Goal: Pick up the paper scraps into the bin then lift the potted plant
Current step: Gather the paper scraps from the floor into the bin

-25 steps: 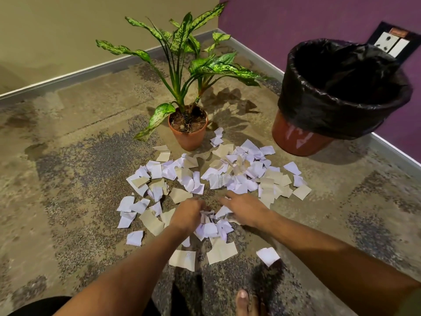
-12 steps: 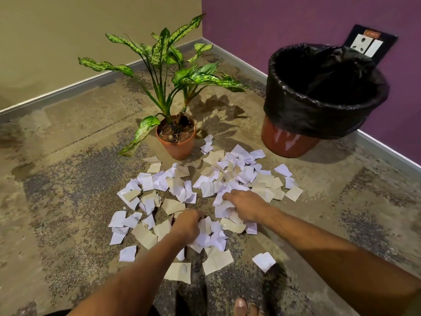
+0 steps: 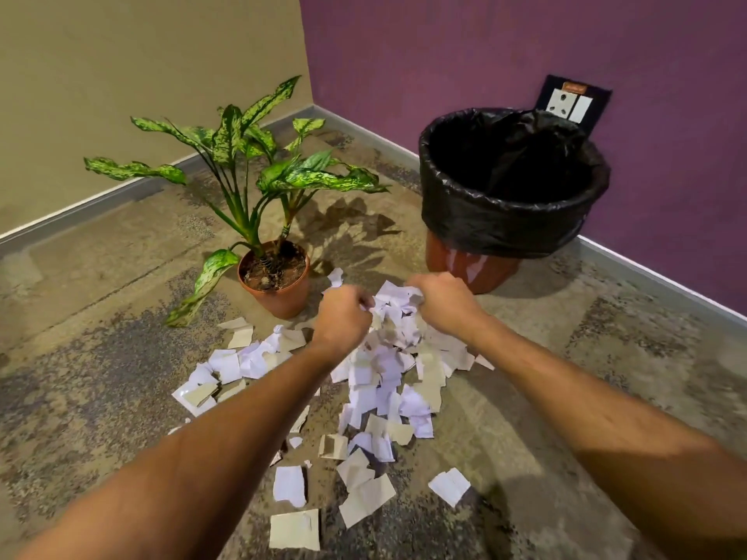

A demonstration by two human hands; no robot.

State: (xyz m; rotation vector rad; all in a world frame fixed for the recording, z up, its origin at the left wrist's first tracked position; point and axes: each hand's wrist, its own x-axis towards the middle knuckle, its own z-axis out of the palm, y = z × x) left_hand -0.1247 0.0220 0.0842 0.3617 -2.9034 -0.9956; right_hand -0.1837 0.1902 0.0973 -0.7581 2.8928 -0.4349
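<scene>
Several white and beige paper scraps (image 3: 388, 381) lie scattered on the floor in front of me. My left hand (image 3: 341, 315) and my right hand (image 3: 442, 303) are raised above the pile, each gripping a bunch of scraps, with a clump of paper (image 3: 394, 303) showing between them. Behind the right hand stands the bin (image 3: 511, 220), a terracotta-coloured tub lined with a black bag. The potted plant (image 3: 275, 276), with speckled green leaves in a terracotta pot, stands just left of my left hand.
Both stand in a room corner where a beige wall meets a purple wall (image 3: 485, 54). A wall socket (image 3: 570, 105) sits behind the bin. A grey skirting (image 3: 663, 276) runs along the floor edge. Mottled carpet (image 3: 101, 317) stretches left.
Both hands closed on scraps on the floor, then rose and moved forward toward the bin carrying paper. The view tilted up and the pile under the hands thinned.
</scene>
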